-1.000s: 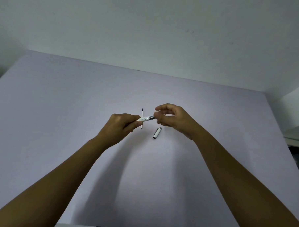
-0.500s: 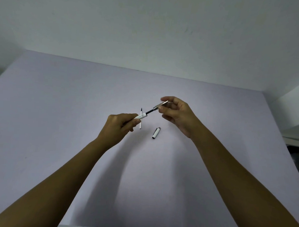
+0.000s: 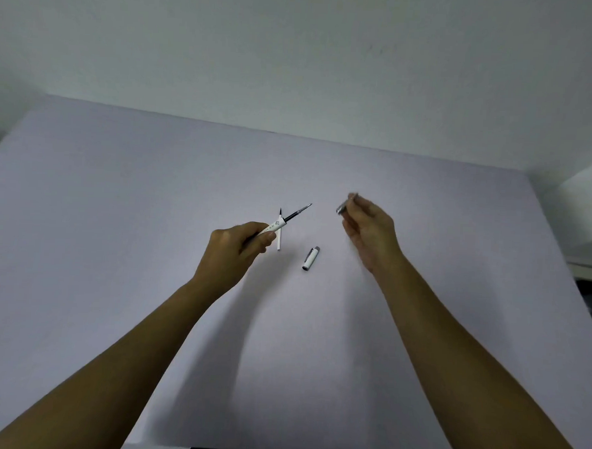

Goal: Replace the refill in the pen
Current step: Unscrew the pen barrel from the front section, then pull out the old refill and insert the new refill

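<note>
My left hand (image 3: 234, 252) grips the white pen barrel (image 3: 273, 227), which points up and to the right. A dark refill (image 3: 298, 212) sticks out of its open end, bare to the tip. My right hand (image 3: 372, 231) is off to the right, fingers pinched on the silver tip section (image 3: 345, 205), clear of the refill. A second, white refill (image 3: 279, 239) lies on the table just behind the barrel. The white pen cap (image 3: 310, 258) with a grey end lies on the table between my hands.
The pale lilac table (image 3: 117, 250) reaches back to a plain white wall. Its right edge runs down near a white ledge (image 3: 588, 257), and the near edge shows at the bottom of the view.
My right hand has pulled the silver tip section off the barrel and moved it away to the right, baring the dark refill. The left hand has kept the barrel almost still.
</note>
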Demonstrator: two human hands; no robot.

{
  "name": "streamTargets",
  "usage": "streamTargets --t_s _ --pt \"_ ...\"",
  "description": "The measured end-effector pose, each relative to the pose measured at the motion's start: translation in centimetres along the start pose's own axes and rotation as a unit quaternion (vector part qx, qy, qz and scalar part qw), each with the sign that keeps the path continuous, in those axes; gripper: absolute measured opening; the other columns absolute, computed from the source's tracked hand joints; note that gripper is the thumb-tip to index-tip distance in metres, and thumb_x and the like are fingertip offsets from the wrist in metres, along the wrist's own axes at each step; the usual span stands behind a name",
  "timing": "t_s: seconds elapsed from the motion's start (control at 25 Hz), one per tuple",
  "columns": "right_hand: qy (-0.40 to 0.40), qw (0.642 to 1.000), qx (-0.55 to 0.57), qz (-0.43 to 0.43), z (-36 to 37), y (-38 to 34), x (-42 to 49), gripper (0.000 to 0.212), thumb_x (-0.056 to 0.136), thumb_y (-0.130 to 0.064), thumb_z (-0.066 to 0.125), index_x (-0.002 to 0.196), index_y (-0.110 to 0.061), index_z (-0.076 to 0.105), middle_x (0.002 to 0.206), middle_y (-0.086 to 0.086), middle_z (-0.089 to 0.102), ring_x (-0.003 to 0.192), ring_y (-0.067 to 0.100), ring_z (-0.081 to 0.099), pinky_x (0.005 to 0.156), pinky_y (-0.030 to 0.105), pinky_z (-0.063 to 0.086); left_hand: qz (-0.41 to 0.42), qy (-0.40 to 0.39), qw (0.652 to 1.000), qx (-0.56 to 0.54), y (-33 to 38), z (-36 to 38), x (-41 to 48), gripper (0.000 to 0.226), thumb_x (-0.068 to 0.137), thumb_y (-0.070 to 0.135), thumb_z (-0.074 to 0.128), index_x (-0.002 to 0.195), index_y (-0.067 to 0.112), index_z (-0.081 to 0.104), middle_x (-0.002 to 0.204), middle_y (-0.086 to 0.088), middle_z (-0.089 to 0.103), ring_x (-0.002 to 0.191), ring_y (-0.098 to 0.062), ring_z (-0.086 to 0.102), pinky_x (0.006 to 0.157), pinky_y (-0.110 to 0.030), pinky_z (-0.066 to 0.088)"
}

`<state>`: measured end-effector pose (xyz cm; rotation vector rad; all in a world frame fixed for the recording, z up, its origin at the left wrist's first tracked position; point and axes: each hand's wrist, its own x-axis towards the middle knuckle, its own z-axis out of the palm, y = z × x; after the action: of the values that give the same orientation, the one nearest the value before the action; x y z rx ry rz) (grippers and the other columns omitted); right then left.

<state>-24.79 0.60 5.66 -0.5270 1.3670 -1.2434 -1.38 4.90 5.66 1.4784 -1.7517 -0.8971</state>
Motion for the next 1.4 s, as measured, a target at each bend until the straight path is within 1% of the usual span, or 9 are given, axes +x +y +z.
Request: streamTargets --t_s 0.2,0.32,0.4,0.64,0.8,0.96,1.08,1.2,1.4 --pt "0.146 0.963 -0.198 0.115 -1.9 10.2 1.2 0.032 0.078 -0.018 0.073 0.108 -0.004 0.068 0.095 0.009 0.07 0.086 0.02 0.065 0.086 0.033 0.055 -0.025 -0.017 1.0 -0.001 -2.2 0.7 -0.2 0.013 0.089 0.028 0.057 0.085 0.022 0.067 0.07 -0.002 0.071 0.067 -0.011 0.067 0.066 -0.028 0.051" --pt "0.177 0.927 -0.319 0.088 -1.3 11.9 1.3 0.026 0.077 -0.024 0.072 0.1 -0.011 0.069 0.105 0.007 0.072 0.097 0.022 0.065 0.08 0.025 0.048 -0.031 -0.022 0.999 0.007 -2.7 0.5 -0.2 0.014 0.088 0.03 0.057 0.085 0.021 0.067 0.068 -0.001 0.07 0.066 -0.011 0.067 0.063 -0.026 0.05" --pt "0.175 0.915 -0.357 0.066 -0.9 11.7 1.4 0.024 0.078 -0.024 0.071 0.099 -0.011 0.07 0.105 0.006 0.073 0.101 0.021 0.065 0.081 0.023 0.045 -0.025 -0.019 0.999 0.015 -2.7 0.4 -0.3 0.015 0.088 0.031 0.057 0.084 0.021 0.067 0.065 0.003 0.069 0.061 -0.006 0.063 0.056 -0.014 0.044" --pt "0.163 0.922 -0.35 0.039 -0.9 11.5 1.8 0.026 0.078 -0.021 0.072 0.099 -0.006 0.069 0.102 0.01 0.074 0.1 0.022 0.067 0.08 0.022 0.044 -0.02 -0.012 1.0 0.013 -2.5 0.4 -0.2 0.014 0.088 0.03 0.057 0.084 0.022 0.067 0.064 0.006 0.067 0.061 -0.01 0.061 0.053 -0.009 0.04" --pt "0.157 0.923 -0.35 0.036 -1.2 11.4 1.8 0.026 0.081 -0.025 0.07 0.099 -0.005 0.069 0.102 0.011 0.073 0.099 0.024 0.066 0.082 0.026 0.046 -0.013 -0.01 1.0 0.014 -2.3 0.5 -0.2 0.013 0.089 0.029 0.057 0.084 0.021 0.067 0.063 0.006 0.067 0.057 0.0 0.058 0.052 -0.006 0.039" --pt "0.198 0.92 -0.337 -0.011 -0.8 9.4 1.1 0.025 0.088 -0.03 0.059 0.094 -0.007 0.068 0.097 0.013 0.073 0.096 0.027 0.066 0.083 0.027 0.046 -0.018 -0.011 1.0 0.008 -1.7 0.5 0.0 0.014 0.088 0.031 0.057 0.085 0.022 0.067 0.065 0.005 0.069 0.063 -0.006 0.064 0.056 -0.013 0.044" --pt "0.076 0.969 -0.229 -0.06 0.5 6.7 0.1 0.016 0.091 -0.028 0.057 0.089 -0.017 0.069 0.087 0.003 0.072 0.086 0.018 0.069 0.085 0.033 0.053 -0.012 0.0 1.0 0.001 -0.7 0.3 0.7 0.014 0.088 0.031 0.057 0.085 0.023 0.067 0.065 0.006 0.068 0.065 -0.007 0.065 0.062 -0.022 0.049" --pt "-0.106 0.98 -0.141 -0.091 2.4 4.2 -1.8 0.016 0.093 -0.023 0.056 0.091 -0.026 0.072 0.087 -0.008 0.072 0.08 0.002 0.069 0.077 0.018 0.054 0.021 0.017 0.999 0.017 0.8 0.4 1.5 0.016 0.089 0.03 0.056 0.087 0.018 0.068 0.064 0.004 0.068 0.062 -0.01 0.065 0.059 -0.019 0.047" --pt "-0.138 0.979 -0.091 -0.119 4.0 1.0 -2.4 0.015 0.09 -0.016 0.06 0.089 -0.025 0.072 0.091 -0.013 0.074 0.086 0.004 0.068 0.078 0.016 0.052 0.053 0.016 0.997 0.055 2.2 0.4 2.3 0.018 0.089 0.025 0.057 0.086 0.011 0.068 0.065 -0.007 0.07 0.06 -0.024 0.063 0.059 -0.034 0.049"
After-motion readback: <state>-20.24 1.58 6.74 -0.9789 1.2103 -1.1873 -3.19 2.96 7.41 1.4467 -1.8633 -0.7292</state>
